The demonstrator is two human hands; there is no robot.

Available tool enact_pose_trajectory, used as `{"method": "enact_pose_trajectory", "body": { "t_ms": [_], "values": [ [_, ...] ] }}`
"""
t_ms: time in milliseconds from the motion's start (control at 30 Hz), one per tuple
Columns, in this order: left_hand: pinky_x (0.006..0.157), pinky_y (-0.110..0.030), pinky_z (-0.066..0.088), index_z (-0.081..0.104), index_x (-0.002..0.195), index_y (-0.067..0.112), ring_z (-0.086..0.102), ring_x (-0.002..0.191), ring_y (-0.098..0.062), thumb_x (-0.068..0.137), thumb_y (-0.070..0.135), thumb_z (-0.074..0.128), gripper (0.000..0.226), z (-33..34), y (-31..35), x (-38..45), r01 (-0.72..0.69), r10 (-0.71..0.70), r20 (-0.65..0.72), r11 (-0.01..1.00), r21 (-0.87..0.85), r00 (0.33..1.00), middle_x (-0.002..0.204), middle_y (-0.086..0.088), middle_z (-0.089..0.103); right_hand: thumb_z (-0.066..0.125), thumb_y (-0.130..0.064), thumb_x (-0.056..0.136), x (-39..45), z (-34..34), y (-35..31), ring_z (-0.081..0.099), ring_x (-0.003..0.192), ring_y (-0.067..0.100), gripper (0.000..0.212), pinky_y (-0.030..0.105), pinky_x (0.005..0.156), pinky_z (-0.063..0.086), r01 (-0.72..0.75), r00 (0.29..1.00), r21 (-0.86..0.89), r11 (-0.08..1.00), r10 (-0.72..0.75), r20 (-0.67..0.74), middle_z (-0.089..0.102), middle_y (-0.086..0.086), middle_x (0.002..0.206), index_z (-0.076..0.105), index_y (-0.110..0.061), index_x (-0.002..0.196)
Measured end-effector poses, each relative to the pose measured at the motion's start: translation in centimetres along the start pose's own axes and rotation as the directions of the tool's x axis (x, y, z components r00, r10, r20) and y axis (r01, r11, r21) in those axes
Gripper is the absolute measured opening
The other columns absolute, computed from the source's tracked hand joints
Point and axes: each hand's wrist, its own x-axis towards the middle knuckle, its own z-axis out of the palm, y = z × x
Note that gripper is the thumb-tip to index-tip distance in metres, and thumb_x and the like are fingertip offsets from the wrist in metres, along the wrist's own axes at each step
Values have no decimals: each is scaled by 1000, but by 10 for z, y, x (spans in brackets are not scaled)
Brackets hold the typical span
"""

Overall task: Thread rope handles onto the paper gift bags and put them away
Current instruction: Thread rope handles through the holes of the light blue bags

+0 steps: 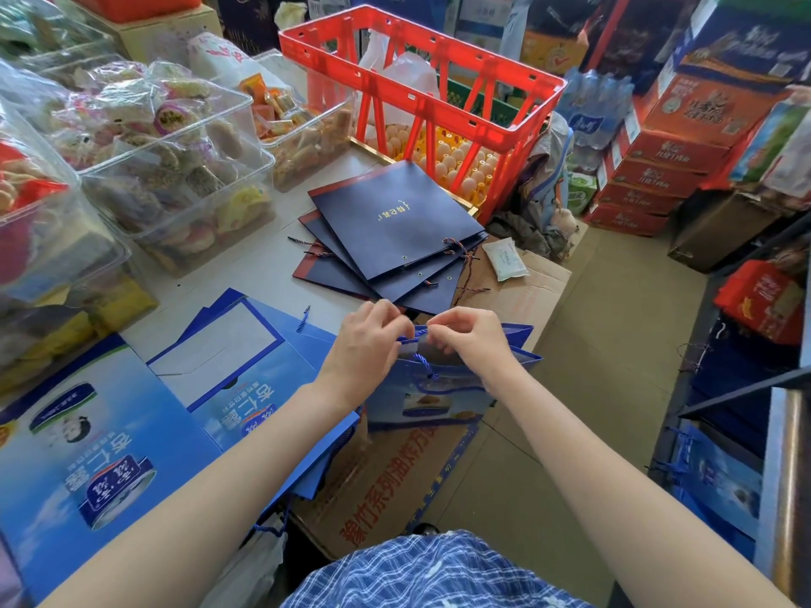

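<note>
I hold a light blue paper gift bag upright in front of me, its mouth facing up. My left hand pinches the near top edge of the bag. My right hand pinches a blue rope handle at that same edge; a knotted loop of it hangs down against the bag's face. Several flat blue bags lie on the table at my left. A fanned stack of navy bags with twisted rope ends lies farther back.
A red plastic crate over egg trays stands at the back. Clear snack bins fill the left of the table. A flattened cardboard box lies under the bag. Stacked red cartons and shelves line the right.
</note>
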Motion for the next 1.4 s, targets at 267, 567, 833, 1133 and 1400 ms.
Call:
{"method": "enact_pose_trajectory", "body": {
  "t_ms": [267,567,833,1133,1400],
  "values": [
    [63,-22,38,74,94,16,51,70,-8,90,27,58,19,-17,14,22,529,-415,345,764,-370,842,78,3,63,60,-8,89,-3,0,6,69,83,17,11,26,79,52,-33,997,406,913,1,77,73,6,84,69,-11,94],
    [54,-18,34,70,97,3,48,67,-9,83,24,69,25,-24,18,41,778,-581,519,429,-458,626,78,-4,59,61,-5,88,-5,-9,-1,70,88,17,13,26,84,54,53,972,182,982,-93,218,73,7,94,69,-11,96],
    [64,-25,38,73,93,13,50,79,-13,83,28,68,18,-11,18,19,427,-407,147,891,-153,902,83,1,55,68,-7,83,2,2,-1,61,63,9,4,17,55,46,-132,990,83,988,128,60,71,8,82,68,-10,84],
    [75,-35,50,73,94,9,59,86,-22,85,19,66,15,-6,18,8,265,-265,23,951,-159,964,98,-5,65,73,-10,79,0,14,-2,58,63,11,9,18,55,43,-152,982,155,976,167,-86,69,6,80,67,-13,84],
    [78,-38,50,71,92,9,61,83,-21,85,19,64,13,-8,18,14,335,-318,108,910,-243,942,88,-5,70,66,-14,86,3,13,-3,61,83,13,12,21,73,49,116,986,-237,965,-141,-91,66,4,93,73,-11,95]
  ]
}}
